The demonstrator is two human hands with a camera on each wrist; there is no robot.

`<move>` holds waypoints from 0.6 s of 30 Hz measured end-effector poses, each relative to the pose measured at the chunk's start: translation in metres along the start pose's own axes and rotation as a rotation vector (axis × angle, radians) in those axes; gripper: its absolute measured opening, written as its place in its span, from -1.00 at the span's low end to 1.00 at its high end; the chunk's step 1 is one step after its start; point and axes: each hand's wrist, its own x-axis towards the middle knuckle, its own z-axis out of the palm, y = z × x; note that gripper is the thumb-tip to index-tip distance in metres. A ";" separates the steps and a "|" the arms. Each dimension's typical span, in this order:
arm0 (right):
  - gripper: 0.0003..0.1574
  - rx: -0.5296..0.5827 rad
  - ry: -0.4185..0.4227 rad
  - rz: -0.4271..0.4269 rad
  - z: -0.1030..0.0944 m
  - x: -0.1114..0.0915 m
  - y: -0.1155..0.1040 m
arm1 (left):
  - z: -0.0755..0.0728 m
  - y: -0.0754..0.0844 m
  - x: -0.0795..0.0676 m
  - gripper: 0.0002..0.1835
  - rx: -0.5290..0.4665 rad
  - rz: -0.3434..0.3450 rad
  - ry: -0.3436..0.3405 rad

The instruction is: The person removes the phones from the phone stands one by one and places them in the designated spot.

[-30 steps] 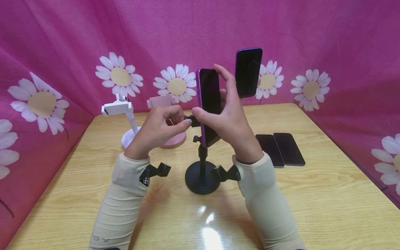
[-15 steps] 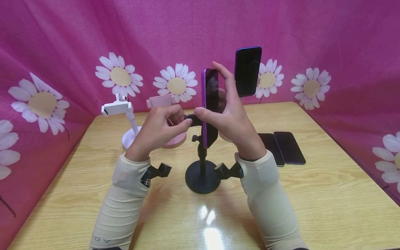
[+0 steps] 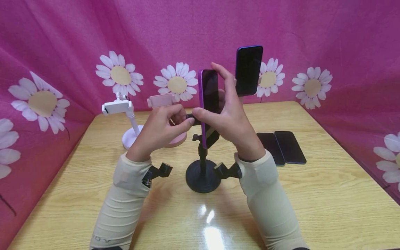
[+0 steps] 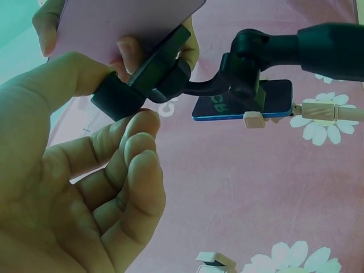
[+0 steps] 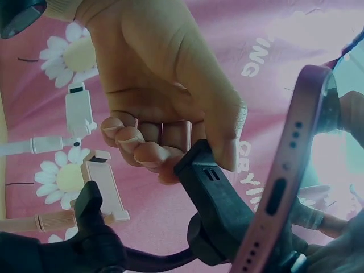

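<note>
Currently I have a wood-grain table [image 3: 175,215] below both hands, and between them, lower down, a black phone stand [image 3: 203,177] rises from its round base. Above that base, my right hand [image 3: 232,121] grips the purple-edged smartphone [image 3: 210,92] near upright, while just beside it my left hand [image 3: 159,130] pinches the black clamp end [image 4: 116,96]; whether the clamp holds the phone, I cannot tell.
</note>
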 end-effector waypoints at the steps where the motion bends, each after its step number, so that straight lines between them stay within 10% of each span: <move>1: 0.11 -0.002 0.003 0.003 0.001 -0.001 -0.004 | 0.000 0.000 0.000 -0.79 0.001 -0.003 0.000; 18: 0.17 -0.036 -0.024 -0.109 0.003 0.006 0.018 | 0.000 -0.003 0.001 -0.84 -0.025 0.002 -0.015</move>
